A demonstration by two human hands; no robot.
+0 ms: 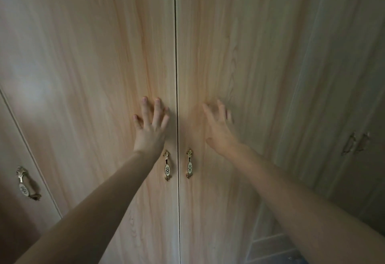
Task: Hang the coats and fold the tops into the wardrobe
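The wardrobe doors (104,66) are pale beige wood grain with orange-tinted streaks; the handles (167,165) are gold, each with a cream oval, its small pattern perhaps green.

Left door (93,76) beside right door (239,66), handles (167,168) flanking the seam.

Light wood-grain wardrobe (104,55), its two centre doors closed. Left hand (150,127) flat on the left door, fingers spread; right hand (218,130) flat on the right door. Two ornate brass-and-white door handles (167,165) sit just below the hands, flanking the seam.
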